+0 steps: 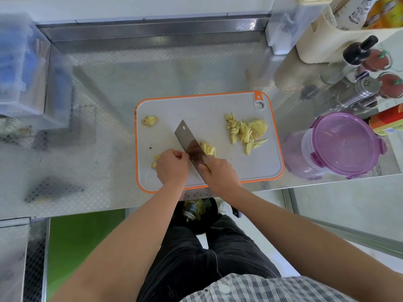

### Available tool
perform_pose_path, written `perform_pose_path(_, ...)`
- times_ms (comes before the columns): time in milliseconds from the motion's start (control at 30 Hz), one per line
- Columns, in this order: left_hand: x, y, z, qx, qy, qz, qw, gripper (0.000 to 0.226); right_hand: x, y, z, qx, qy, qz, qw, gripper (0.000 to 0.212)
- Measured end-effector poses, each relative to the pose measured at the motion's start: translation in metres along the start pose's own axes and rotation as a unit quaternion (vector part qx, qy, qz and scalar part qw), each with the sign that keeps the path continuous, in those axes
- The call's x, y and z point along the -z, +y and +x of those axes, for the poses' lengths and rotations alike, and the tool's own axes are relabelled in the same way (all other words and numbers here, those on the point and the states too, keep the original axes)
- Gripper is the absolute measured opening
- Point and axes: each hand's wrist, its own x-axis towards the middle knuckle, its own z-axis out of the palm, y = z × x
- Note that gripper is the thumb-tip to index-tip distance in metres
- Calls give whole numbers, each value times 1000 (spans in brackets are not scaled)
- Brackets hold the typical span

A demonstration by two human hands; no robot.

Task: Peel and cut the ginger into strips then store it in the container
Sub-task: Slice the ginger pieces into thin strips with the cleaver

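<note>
A grey cutting board with an orange rim lies on the steel counter. My right hand grips the handle of a cleaver, its blade angled across the board. My left hand is curled against the blade's left side, fingers pinched on a ginger piece that is mostly hidden. Fresh strips lie just right of the blade. A larger pile of ginger strips and slices sits at the board's right. A small ginger piece rests at the far left. A purple-lidded container stands right of the board, lid on.
Shakers, bottles and jars crowd the right back corner. A clear plastic box stands at the left. A bin with ginger peel sits below the counter's front edge, between my legs.
</note>
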Motion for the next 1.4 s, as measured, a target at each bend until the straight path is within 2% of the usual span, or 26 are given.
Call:
perform_pose_path(100, 0, 2, 1, -18, 1, 9, 1000, 13, 18, 11, 10, -32, 49, 5, 998, 28)
perform_pose_path(233, -3, 7, -2, -50, -5, 39, 998, 15, 44, 38, 21, -97, 104, 22, 990, 25)
perform_pose_path(333, -5, 11, -2, -66, -4, 49, 997, 13, 43, 29, 21, -66, 75, 41, 994, 24)
perform_pose_path(433, -7, 15, 2, -79, -7, 53, 995, 13, 36, 25, 18, -28, 34, 11, 999, 23)
perform_pose_path(567, -6, 16, 8, -90, -1, 60, 994, 13, 48, 46, 24, -107, 93, 35, 989, 30)
perform_pose_path(633, -5, 14, 14, -95, 14, 66, 993, 13, 52, 45, 28, -114, 113, 38, 986, 29)
perform_pose_path(767, 2, 15, 30, -106, 43, 86, 990, 14, 48, 23, 35, -34, 46, 27, 998, 23)
perform_pose_path(833, 8, 18, 37, -108, 68, 97, 987, 20, 46, 24, 39, -52, 47, 16, 997, 25)
perform_pose_path(933, 17, 19, 54, -136, 133, 126, 974, 39, 50, 28, 49, -98, 97, 33, 990, 24)
perform_pose_path(1000, 25, 17, 70, -142, 154, 162, 964, 54, 51, 25, 52, -78, 99, 41, 991, 23)
perform_pose_path(1067, 33, 16, 87, -147, 127, 194, 962, 59, 50, 15, 55, -37, 79, 29, 996, 26)
perform_pose_path(1233, 41, 12, 109, -194, 78, 212, 955, 32, 43, 4, 61, -15, 60, 15, 998, 28)
perform_pose_path(1400, 41, 3, 102, -247, 46, 194, 948, 23, 39, 4, 59, -9, 40, 13, 999, 28)
